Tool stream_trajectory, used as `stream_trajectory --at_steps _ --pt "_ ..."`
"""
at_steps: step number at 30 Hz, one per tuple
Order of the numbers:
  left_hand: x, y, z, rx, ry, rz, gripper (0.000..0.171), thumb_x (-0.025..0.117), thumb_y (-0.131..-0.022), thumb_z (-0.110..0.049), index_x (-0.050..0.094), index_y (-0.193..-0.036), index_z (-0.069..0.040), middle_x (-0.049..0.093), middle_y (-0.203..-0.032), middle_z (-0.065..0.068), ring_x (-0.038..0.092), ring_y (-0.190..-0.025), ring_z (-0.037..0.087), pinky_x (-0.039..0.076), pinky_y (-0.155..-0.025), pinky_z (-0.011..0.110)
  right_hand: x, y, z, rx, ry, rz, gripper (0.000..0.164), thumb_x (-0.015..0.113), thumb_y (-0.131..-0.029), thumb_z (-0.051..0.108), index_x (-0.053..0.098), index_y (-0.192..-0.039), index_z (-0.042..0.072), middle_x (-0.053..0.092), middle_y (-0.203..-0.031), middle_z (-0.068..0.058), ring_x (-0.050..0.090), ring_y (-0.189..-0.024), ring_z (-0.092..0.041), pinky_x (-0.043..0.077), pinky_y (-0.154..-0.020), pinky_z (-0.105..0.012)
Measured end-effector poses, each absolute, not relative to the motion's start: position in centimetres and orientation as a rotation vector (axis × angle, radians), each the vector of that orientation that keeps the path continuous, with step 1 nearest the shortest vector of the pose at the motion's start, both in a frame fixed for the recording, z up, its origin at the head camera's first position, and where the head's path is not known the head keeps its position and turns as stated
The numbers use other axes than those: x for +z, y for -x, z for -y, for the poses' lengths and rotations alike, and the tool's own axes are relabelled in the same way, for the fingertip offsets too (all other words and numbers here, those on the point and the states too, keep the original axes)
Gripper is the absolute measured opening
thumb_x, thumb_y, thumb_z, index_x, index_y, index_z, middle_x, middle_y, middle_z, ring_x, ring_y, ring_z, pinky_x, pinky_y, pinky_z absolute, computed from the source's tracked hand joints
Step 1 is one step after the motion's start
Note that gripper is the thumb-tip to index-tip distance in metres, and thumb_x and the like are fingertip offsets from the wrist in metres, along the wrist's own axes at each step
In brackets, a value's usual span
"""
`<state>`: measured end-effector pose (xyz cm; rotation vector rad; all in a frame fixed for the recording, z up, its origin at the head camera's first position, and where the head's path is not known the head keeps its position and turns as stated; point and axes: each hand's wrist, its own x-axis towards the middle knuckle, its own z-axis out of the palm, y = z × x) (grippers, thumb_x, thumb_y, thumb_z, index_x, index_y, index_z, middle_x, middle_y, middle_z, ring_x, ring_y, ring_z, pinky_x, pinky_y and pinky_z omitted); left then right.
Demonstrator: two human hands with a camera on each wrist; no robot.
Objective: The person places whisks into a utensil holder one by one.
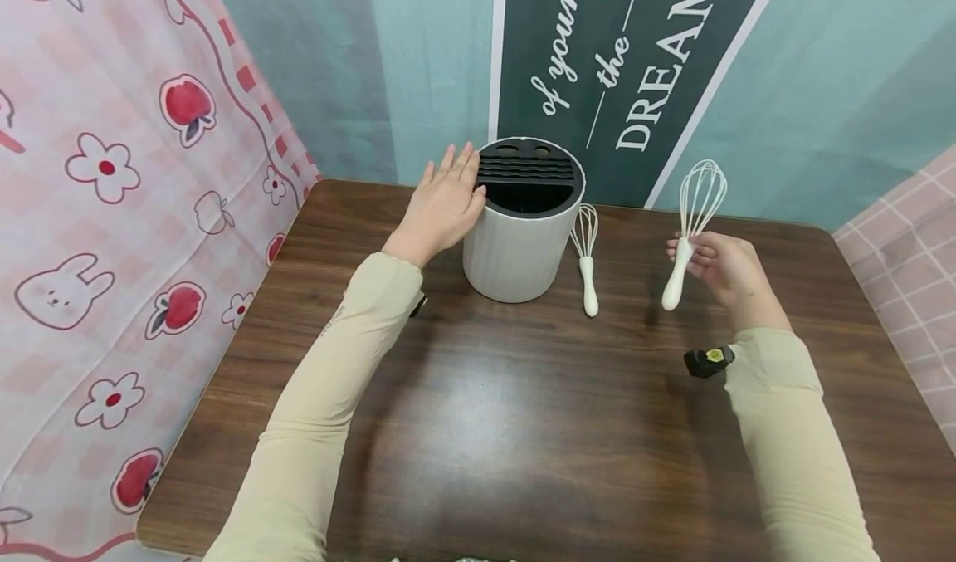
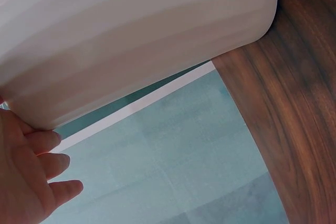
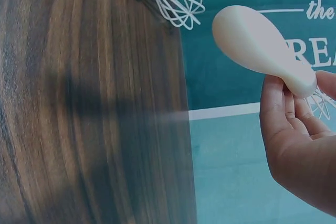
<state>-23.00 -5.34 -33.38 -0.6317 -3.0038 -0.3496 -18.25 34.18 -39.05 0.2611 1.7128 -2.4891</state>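
A white round utensil holder (image 1: 515, 259) with a black slotted top (image 1: 526, 172) stands upright near the table's back edge. My left hand (image 1: 442, 205) rests against the left side of its rim, fingers fairly straight; in the left wrist view, the fingers (image 2: 52, 163) lie beside the white wall (image 2: 136, 40). Above the table, my right hand (image 1: 720, 267) pinches a white whisk (image 1: 678, 271) where handle meets wires, its wire head up. The handle (image 3: 252, 40) shows large in the right wrist view. Another white whisk (image 1: 587, 280) lies just right of the holder.
The dark wooden table (image 1: 478, 429) ends at the back against a teal cloth (image 1: 441, 64) with lettering. A pink patterned curtain (image 1: 112, 238) hangs along the left side, and a pink tiled surface (image 1: 911, 271) borders the right.
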Motion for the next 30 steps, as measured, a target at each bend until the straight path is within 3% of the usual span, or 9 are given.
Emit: stream_trajectory --at_steps 15,30 --pt "-33.4 22.9 5.4 -0.347 0.641 2.995 0.058 0.022 -0.103 -0.035 0.01 -0.152 -0.007 0.005 -0.157 0.006 -0.006 -0.143 0.02 0.001 -0.114 0.044 -38.3 17.9 -32.4 -2.529 -0.202 -1.703 0.021 0.053 -0.094 0.0 0.073 -0.088 0.001 0.071 -0.087 -0.012 0.07 -0.082 -0.02 0.054 -0.077 -0.029" --pt "-31.7 25.5 4.9 -0.37 0.621 3.056 0.058 0.021 -0.103 -0.036 0.01 -0.152 -0.007 0.004 -0.157 0.006 -0.005 -0.143 0.021 0.002 -0.114 0.045 -35.9 21.0 -31.6 -2.528 -0.195 -1.659 0.019 0.053 -0.092 -0.004 0.072 -0.089 -0.002 0.071 -0.087 -0.014 0.07 -0.083 -0.021 0.054 -0.077 -0.03"
